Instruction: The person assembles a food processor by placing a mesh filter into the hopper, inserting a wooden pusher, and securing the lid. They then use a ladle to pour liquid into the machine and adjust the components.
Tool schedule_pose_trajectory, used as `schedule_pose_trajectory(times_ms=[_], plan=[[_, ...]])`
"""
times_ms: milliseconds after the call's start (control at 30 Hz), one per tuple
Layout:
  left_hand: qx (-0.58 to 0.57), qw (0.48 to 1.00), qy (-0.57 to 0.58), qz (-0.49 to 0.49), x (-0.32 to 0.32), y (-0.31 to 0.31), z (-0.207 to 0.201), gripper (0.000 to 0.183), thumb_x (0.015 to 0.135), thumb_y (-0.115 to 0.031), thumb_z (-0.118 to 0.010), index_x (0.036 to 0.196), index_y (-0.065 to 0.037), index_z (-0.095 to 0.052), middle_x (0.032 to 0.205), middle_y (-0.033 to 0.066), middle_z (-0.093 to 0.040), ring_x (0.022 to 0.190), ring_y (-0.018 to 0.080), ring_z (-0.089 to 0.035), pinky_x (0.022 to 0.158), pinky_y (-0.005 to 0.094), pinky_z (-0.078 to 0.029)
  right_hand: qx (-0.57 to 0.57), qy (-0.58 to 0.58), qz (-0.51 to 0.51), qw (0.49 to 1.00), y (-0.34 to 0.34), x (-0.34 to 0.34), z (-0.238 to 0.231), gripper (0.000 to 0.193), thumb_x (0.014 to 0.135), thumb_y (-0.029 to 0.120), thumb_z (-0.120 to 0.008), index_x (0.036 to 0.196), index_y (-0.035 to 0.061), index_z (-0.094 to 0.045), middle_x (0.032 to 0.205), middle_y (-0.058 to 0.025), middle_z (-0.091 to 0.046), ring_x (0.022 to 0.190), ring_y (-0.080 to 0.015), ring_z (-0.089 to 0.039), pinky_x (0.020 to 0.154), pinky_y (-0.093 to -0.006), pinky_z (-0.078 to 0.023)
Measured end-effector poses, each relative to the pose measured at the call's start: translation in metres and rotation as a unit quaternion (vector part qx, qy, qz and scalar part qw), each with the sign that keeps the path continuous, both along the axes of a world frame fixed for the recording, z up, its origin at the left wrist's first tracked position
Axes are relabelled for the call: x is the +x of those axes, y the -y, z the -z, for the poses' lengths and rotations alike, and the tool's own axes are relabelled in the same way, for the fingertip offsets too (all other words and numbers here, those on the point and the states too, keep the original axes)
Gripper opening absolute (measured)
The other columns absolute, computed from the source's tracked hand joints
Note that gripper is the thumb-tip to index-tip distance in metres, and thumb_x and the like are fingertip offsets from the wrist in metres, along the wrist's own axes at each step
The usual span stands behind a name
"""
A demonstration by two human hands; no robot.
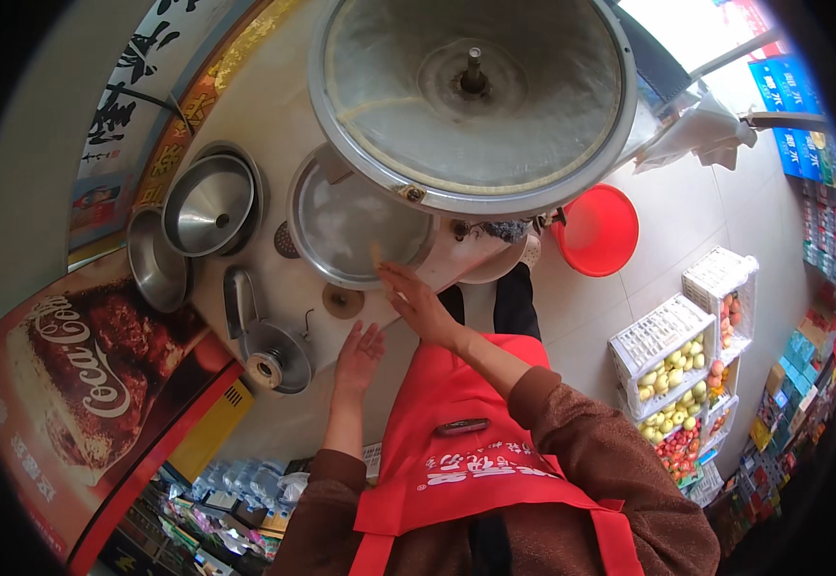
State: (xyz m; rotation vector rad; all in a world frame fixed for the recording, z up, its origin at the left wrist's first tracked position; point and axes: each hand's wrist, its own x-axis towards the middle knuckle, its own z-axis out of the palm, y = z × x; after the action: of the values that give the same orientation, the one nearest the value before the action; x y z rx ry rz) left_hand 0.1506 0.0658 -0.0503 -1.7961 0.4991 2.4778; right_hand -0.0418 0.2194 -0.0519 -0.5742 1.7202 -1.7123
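My right hand (420, 305) reaches to the near rim of a shallow round metal pan (365, 226), fingers stretched out. A small yellowish streak shows on the pan by its fingertips; I cannot tell what it is. Lower and to the left, my left hand (360, 355) hangs in front of the counter edge, palm partly up, fingers apart and holding nothing. Above the pan, covering its far right part, stands a wide round metal drum (476, 125) with a threaded rod at its centre.
At left on the counter (216, 278) lie steel bowls (209, 206), a metal scoop (238, 300) and a lidded metal pot (282, 357). A red basin (598, 230) sits on the floor at right. White crates (666, 350) of fruit stand farther right. A drinks cabinet (92, 384) borders the left.
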Motion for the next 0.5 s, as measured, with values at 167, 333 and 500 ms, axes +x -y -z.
schedule_pose_trajectory(times_ms=[167,333,500], plan=[[-0.176,0.873,-0.128,0.437,-0.065,-0.072,-0.076,0.038,0.100,-0.030,-0.058,0.133,-0.009,-0.058,0.133,0.0091,-0.060,0.123,0.0205,-0.056,0.103,0.0345,-0.042,0.071,-0.159,0.022,0.984,0.044,-0.030,0.072,0.043,0.095,0.010,-0.054,0.135,-0.0023,-0.049,0.143,-0.0257,-0.043,0.129,-0.0379,-0.046,0.106,-0.0382,-0.039],[-0.111,0.614,-0.260,0.737,-0.084,-0.122,-0.130,0.043,0.100,-0.038,-0.055,0.136,-0.016,-0.059,0.147,0.0071,-0.049,0.143,0.0254,-0.035,0.117,0.0530,-0.015,-0.017,0.148,0.025,0.989,0.028,-0.048,0.085,0.035,0.097,0.012,-0.054,0.128,-0.0030,-0.057,0.134,-0.0175,-0.054,0.126,-0.0287,-0.049,0.109,-0.0341,-0.036],[-0.090,0.519,-0.263,0.808,-0.097,-0.114,-0.124,0.041,0.097,-0.039,-0.058,0.133,-0.020,-0.064,0.153,0.0042,-0.043,0.147,0.0297,-0.026,0.118,0.0561,-0.008,-0.019,0.371,0.073,0.925,-0.055,-0.019,0.081,0.031,0.102,0.024,-0.051,0.112,-0.0020,-0.063,0.099,-0.0080,-0.069,0.091,-0.0179,-0.066,0.076,-0.0289,-0.051]])
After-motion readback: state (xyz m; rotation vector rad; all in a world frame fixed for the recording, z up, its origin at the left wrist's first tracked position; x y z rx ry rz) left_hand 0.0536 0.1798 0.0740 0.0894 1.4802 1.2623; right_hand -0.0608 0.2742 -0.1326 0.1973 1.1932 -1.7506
